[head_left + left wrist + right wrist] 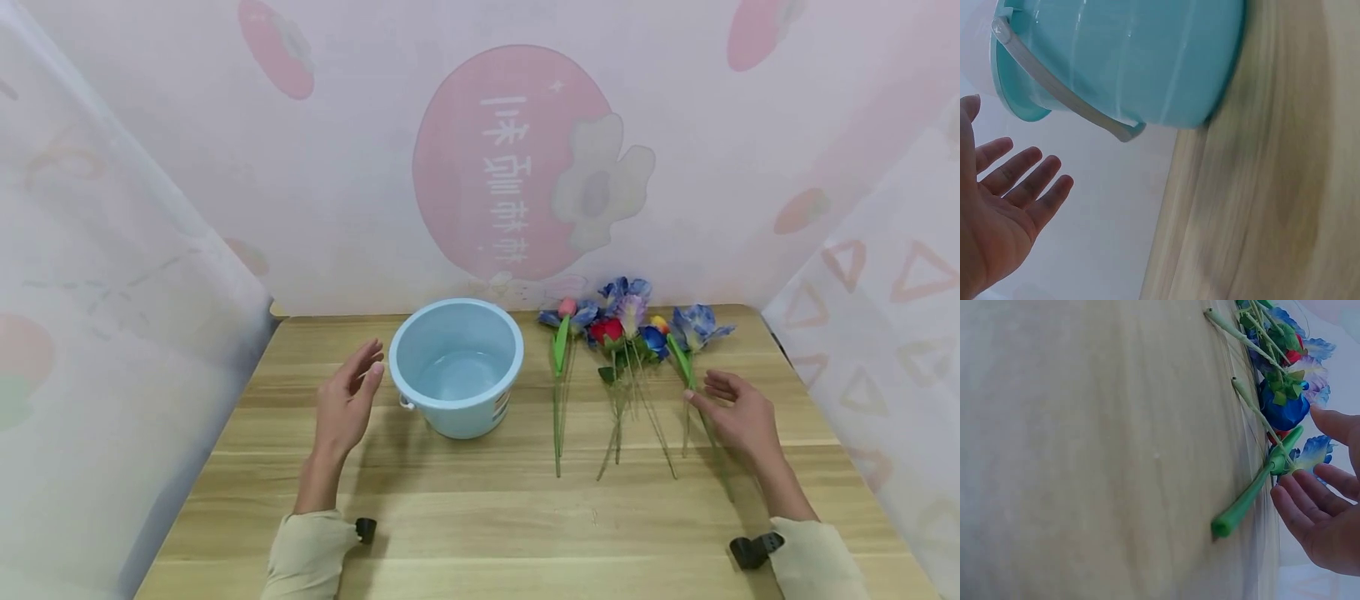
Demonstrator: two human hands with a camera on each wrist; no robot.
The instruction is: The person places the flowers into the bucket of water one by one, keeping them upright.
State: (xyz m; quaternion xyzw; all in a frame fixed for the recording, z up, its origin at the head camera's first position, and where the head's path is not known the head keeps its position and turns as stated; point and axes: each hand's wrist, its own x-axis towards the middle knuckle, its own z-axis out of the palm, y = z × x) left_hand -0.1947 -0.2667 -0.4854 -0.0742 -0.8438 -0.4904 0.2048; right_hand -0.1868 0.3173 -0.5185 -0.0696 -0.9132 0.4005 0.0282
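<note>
A light blue plastic bucket [461,421] stands upright on the table. Just left of it, my left hand [347,408] is held with its fingers apart from the rim. In the left wrist view the bucket's pale handle [1060,87] hangs down its side, and the palm [997,231] holds nothing. My right hand [742,419] hovers over the stem of a yellow-orange tulip [682,362], thumb and fingers spread. In the right wrist view the fingertips are close by the green stem [1241,500]; whether they touch it I cannot tell.
Several artificial flowers lie right of the bucket: a pink tulip [567,308], a red rose [606,331], a blue rose [654,342], a purple bloom [631,313] and blue blooms [696,323]. Their stems point toward me. Printed cloth walls [360,208] rise behind and beside the wooden table [480,517].
</note>
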